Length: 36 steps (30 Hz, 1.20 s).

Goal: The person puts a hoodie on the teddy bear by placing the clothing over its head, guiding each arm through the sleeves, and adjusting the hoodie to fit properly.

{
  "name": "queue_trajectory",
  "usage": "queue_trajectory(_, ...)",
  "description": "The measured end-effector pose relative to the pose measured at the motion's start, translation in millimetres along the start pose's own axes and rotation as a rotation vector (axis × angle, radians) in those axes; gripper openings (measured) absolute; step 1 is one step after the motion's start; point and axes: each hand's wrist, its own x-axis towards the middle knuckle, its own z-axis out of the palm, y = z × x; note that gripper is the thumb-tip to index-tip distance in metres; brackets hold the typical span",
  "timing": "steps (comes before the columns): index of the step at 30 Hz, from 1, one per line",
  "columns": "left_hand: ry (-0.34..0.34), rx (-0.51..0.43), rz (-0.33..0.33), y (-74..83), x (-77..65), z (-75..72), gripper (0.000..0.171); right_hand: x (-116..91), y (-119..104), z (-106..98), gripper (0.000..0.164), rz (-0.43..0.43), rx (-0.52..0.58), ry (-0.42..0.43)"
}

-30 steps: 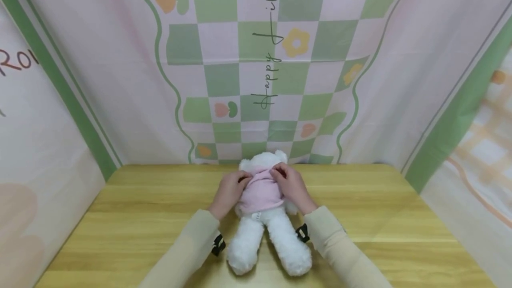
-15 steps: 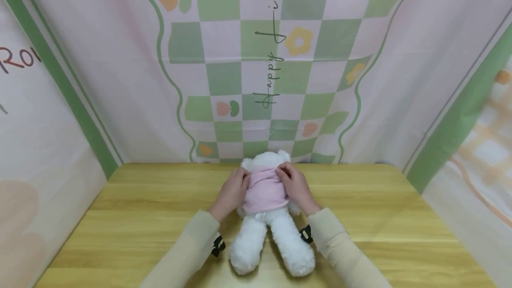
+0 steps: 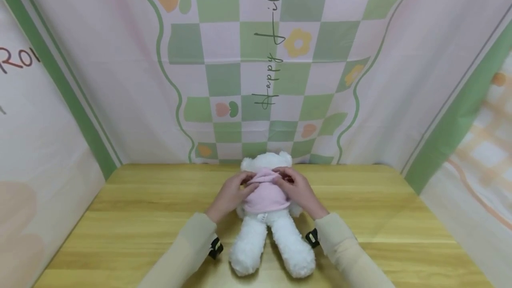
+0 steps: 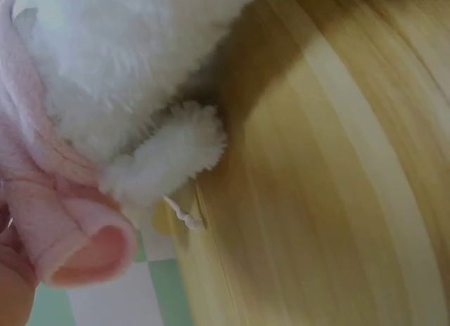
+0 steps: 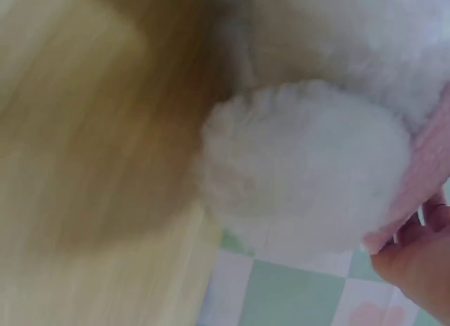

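Note:
A white plush bear [image 3: 270, 159] lies on the wooden table with its head toward the back curtain and its legs toward me. Its face is not visible. A pink top [image 3: 266, 199] covers its body, bunched near the neck. My left hand [image 3: 234, 190] pinches the top's upper left side between thumb and fingers. At the upper right my right hand [image 3: 298, 188] holds the cloth likewise. An empty-looking pink sleeve [image 4: 88, 249] hangs by the left fingers in the left wrist view, beside a white paw [image 4: 169, 154]. The right wrist view shows a rounded white arm [image 5: 302, 164] near the pink edge.
The wooden table [image 3: 152, 203] extends on both sides of the bear. Behind it hangs a green-and-white checked curtain [image 3: 256, 74], close to the bear's head. A thin pale cord [image 4: 184, 213] dangles near the paw. A small white tag [image 3: 262, 218] shows below the top.
Both hands have shifted their hold at the neck of the top, and their thumbs now sit lower on the cloth. The fabric there is more bunched; the bear stays nearly in place.

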Motion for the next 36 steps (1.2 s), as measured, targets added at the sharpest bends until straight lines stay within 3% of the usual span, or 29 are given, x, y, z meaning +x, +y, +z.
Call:
queue_trajectory(4, 0.022, 0.052, 0.074, 0.3, -0.5, -1.1, 0.018, 0.2, -1.2, -0.3, 0.022, -0.05, 0.005, -0.026)
queue_trajectory(7, -0.016, 0.066, 0.125, -3.8, -3.8, -4.1, 0.018, -2.8, 2.0, -3.1, 0.019, -0.055, 0.084, -0.082)
queue_trajectory(10, -0.144, 0.069, 0.111, -6.9, -10.6, -10.5, 0.036, -8.2, 8.3, -8.4, 0.019, -0.082, 0.134, -0.149)
queue_trajectory(13, -0.288, 0.132, 0.083, -5.6, -18.5, -16.2, 0.066, -15.3, 14.5, -14.8, 0.018, -0.163, 0.143, -0.202)
queue_trajectory(16, -0.345, 0.234, 0.099, -4.0, -24.7, -14.6, 0.086, -21.6, 17.6, -19.7, 0.018, -0.199, 0.132, -0.232)
queue_trajectory(20, -0.274, 0.34, 0.166, -3.5, -29.8, -6.3, 0.085, -26.8, 17.3, -21.1, 0.029, -0.174, 0.075, -0.268)
queue_trajectory(24, -0.163, 0.418, 0.239, -4.0, -32.4, -0.1, 0.075, -30.1, 14.9, -19.5, 0.044, -0.21, -0.034, -0.267)
queue_trajectory(30, -0.057, 0.479, 0.286, -2.9, -35.1, 7.0, 0.066, -32.9, 10.4, -17.7, 0.048, -0.24, -0.207, -0.163)
queue_trajectory(36, -0.008, 0.526, 0.325, 5.7, -35.3, 11.3, 0.065, -27.3, -1.5, -12.9, 0.031, -0.239, -0.252, -0.017)
